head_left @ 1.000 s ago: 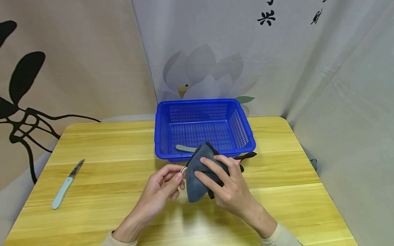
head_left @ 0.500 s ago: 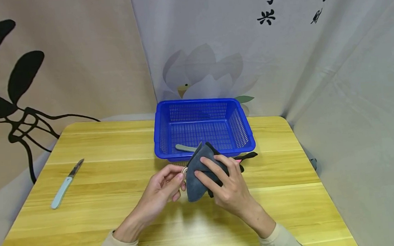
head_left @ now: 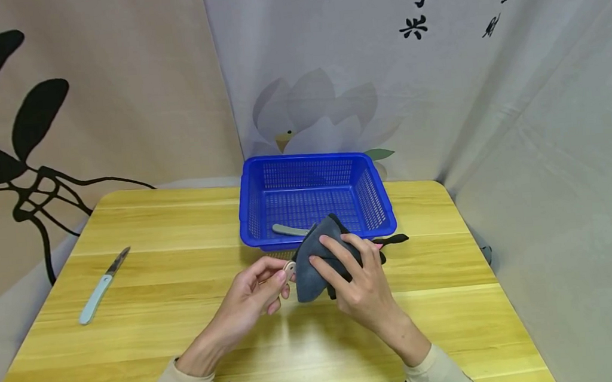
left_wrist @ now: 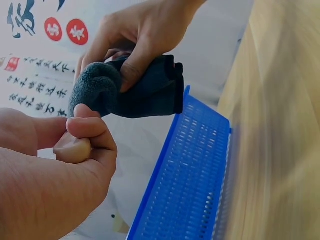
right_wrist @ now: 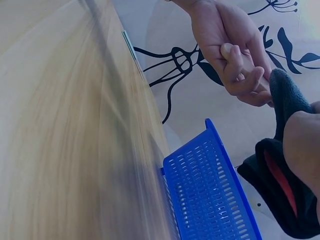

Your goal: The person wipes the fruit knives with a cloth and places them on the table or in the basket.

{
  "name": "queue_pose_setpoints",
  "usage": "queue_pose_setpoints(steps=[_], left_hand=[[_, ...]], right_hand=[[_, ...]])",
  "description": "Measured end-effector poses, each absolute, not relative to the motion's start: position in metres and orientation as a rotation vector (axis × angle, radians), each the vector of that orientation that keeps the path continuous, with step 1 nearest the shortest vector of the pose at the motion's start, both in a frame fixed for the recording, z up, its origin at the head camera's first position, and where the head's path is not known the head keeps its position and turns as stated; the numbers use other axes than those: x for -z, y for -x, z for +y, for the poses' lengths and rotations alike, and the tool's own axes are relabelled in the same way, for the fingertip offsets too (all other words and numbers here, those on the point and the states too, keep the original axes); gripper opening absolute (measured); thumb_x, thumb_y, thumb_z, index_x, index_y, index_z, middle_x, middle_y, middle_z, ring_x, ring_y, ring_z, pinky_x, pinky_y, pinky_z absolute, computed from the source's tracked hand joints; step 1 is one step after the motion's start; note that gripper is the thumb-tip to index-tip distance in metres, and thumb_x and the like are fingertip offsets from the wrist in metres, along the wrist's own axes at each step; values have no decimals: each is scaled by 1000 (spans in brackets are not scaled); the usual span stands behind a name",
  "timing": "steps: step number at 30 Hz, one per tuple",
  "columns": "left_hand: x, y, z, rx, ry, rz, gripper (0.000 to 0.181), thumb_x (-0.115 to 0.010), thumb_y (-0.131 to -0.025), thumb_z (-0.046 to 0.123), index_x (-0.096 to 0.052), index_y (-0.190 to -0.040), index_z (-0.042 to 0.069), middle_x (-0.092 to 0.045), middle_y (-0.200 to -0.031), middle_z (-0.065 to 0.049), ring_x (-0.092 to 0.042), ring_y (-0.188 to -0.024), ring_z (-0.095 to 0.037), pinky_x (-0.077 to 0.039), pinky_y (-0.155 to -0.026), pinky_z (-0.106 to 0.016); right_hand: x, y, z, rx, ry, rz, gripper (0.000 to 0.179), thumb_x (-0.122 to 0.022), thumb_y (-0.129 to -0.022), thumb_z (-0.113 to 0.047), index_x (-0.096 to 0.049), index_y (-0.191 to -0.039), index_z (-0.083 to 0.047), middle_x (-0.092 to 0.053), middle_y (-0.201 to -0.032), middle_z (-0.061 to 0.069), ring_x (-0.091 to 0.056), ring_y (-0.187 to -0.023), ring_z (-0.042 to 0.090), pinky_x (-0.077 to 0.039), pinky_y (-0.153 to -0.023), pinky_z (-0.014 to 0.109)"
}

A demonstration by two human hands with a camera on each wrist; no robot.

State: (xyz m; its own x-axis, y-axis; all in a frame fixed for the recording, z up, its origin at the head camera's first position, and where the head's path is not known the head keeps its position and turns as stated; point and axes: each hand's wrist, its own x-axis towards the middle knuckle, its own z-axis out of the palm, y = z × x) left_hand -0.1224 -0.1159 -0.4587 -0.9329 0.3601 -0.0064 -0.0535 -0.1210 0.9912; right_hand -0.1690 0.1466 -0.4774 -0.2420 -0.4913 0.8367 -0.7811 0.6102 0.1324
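Note:
My left hand [head_left: 251, 291] pinches a beige handle [head_left: 290, 268], whose rounded butt [left_wrist: 75, 151] pokes out of the curled fingers in the left wrist view. The handle's far end runs into a folded blue-grey cloth [head_left: 312, 274] with black edging, so what it belongs to is hidden. My right hand [head_left: 365, 291] grips that cloth from above, fingers spread over it and thumb on the other side in the left wrist view. A black strap end [head_left: 394, 239] sticks out at the cloth's right. In the right wrist view a red lining [right_wrist: 280, 180] shows inside a fold.
Behind the hands stands a blue plastic basket [head_left: 314, 156]; a pale grey handle [head_left: 289, 230] lies in it, partly covered by the cloth in the head view. A knife [head_left: 96, 298] with a light blue handle lies at the table's [head_left: 180, 237] left, blade pointing away.
My right hand and the cloth have shifted slightly right and away from my left hand. More of the beige handle now shows between them. My left hand has stayed nearly still.

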Motion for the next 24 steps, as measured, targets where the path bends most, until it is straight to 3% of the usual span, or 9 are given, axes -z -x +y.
queue_pose_setpoints(steps=[10,24], left_hand=[[460,122,-116,-2126,-377,1901,32,-54,-121,19,-61,-141,-6,-73,-111,4,-59,-82,-6,-49,-63,-18],[463,123,-118,-2099,-391,1922,31,-55,-121,19,-63,-141,-3,-76,-120,-1,-56,-74,-5,-51,-62,-19]], right_hand=[[476,173,149,-388,-982,-1924,42,-60,-98,0,-81,-130,-17,-73,-149,17,-62,-127,47,-53,-97,59],[476,177,153,-428,-947,-1968,46,-59,-95,4,-80,-132,-15,-72,-149,19,-60,-128,48,-52,-99,62]])
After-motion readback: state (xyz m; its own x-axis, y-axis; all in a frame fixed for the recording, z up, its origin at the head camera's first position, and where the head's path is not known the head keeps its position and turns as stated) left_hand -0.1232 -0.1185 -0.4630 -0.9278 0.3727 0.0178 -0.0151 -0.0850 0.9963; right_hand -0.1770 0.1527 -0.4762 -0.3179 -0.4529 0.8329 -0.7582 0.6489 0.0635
